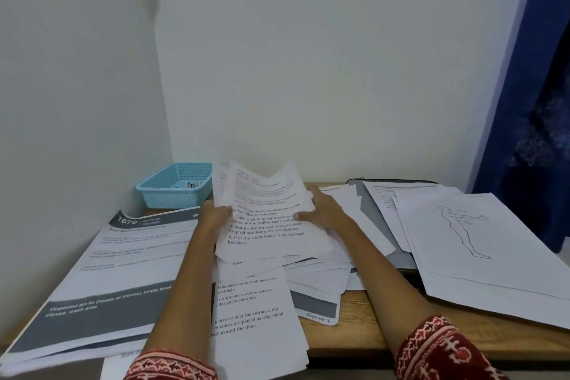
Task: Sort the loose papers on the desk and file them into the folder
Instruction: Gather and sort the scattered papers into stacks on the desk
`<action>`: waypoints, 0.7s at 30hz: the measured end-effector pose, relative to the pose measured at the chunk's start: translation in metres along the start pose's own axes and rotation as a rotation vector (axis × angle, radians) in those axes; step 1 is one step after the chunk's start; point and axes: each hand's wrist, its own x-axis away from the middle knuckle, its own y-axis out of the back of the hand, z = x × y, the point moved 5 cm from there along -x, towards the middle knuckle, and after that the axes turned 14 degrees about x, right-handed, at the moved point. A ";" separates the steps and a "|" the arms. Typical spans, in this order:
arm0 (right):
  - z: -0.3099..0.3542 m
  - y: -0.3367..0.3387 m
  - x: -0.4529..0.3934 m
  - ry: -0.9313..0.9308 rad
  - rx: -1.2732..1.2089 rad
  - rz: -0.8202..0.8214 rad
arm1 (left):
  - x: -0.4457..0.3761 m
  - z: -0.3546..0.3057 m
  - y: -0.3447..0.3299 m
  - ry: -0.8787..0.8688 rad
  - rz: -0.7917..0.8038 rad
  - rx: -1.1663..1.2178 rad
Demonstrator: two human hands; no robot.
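I hold a small bundle of printed sheets (265, 213) tilted up above the desk's middle. My left hand (216, 214) grips its left edge and my right hand (317, 210) grips its right edge, thumb on the front. Beneath lie more loose papers (256, 311), some hanging over the front edge. A grey-banded printed stack (108, 281) covers the left of the desk. On the right, a dark grey folder (379, 219) lies open, mostly covered by sheets, one with a line drawing of a body (462, 231).
A light blue plastic basket (175, 187) stands in the back left corner against the wall. A blue curtain (536, 102) hangs at the right. Bare wooden desk (364, 324) shows near the front right edge.
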 end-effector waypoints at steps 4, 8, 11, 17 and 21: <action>-0.004 0.011 0.004 -0.127 -0.273 -0.135 | 0.008 -0.015 -0.009 -0.017 0.086 0.186; -0.010 0.022 0.002 -0.306 -0.533 -0.192 | 0.020 -0.019 -0.016 0.038 0.191 0.354; -0.010 0.026 0.009 -0.324 -0.706 -0.165 | 0.028 -0.025 -0.016 0.008 0.199 0.327; 0.038 0.039 0.017 -0.054 -0.643 -0.113 | 0.038 -0.065 -0.005 -0.022 0.340 0.468; 0.068 0.056 0.022 0.051 -0.717 -0.033 | 0.048 -0.065 0.006 -0.017 0.251 0.327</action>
